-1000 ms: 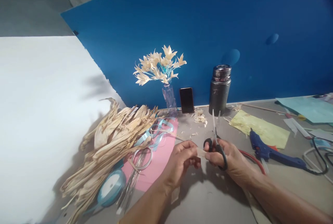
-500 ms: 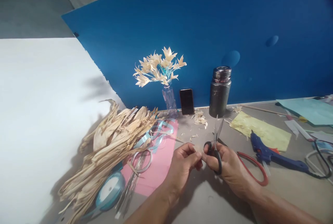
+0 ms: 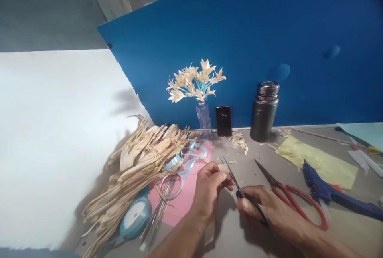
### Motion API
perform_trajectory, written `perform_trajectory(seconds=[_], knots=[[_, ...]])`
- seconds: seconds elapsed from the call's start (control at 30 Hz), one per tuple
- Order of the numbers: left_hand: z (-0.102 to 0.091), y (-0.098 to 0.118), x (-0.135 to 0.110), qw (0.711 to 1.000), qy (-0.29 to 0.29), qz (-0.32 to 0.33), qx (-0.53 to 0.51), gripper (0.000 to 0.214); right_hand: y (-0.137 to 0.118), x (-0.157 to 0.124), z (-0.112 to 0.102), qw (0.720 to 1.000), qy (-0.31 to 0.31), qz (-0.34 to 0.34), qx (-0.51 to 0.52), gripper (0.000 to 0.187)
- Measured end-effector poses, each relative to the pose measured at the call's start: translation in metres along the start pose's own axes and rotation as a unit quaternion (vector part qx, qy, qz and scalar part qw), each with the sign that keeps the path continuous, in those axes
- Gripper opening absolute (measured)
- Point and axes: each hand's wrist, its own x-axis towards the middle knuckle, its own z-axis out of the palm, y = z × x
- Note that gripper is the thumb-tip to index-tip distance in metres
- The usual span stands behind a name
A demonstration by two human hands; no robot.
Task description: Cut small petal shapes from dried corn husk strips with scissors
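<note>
Head view, left hand (image 3: 209,190) pinching strip (image 3: 223,169), right hand (image 3: 271,208) pointing scissors (image 3: 238,187) leftward

Our left hand (image 3: 211,182): thumb pressed toward bent forefinger, pinching; other fingers curled | our left forearm (image 3: 182,236): slants in from near side | our right hand (image 3: 259,204): fingers curled in a grip, thumb pointing leftward | our right forearm (image 3: 314,237): angles from near right | both hands bare, apart, over bench (image 3: 231,242), short of its back edge
</note>
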Motion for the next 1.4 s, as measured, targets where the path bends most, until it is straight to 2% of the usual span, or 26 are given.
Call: perform_trajectory(seconds=[0.2,0.43,0.7,0.93,1.17,1.4], knots=[[0.002,0.003,-0.001,1.000,0.004,0.002,-0.009,0.009,0.008,0.000,0.002,1.000,0.001,-0.007,-0.020,0.064],[0.000,0.003,0.001,1.000,-0.001,-0.008,-0.015,0.011,0.004,0.001,0.002,0.999,0.000,0.005,-0.032,0.064],[0.000,0.002,-0.001,1.000,-0.005,-0.003,-0.021,0.015,0.008,0.001,0.005,1.000,0.004,-0.003,0.002,0.061],[-0.003,0.002,0.000,1.000,-0.019,0.002,-0.025,0.016,0.008,0.000,0.007,0.999,0.016,0.041,0.022,0.051],[-0.004,0.001,0.002,0.999,-0.014,-0.023,-0.018,0.017,0.009,0.000,-0.006,1.000,0.008,-0.017,-0.023,0.064],[-0.009,-0.001,0.003,1.000,-0.005,-0.015,0.000,0.013,-0.006,-0.005,-0.016,0.999,-0.024,0.001,-0.033,0.070]])
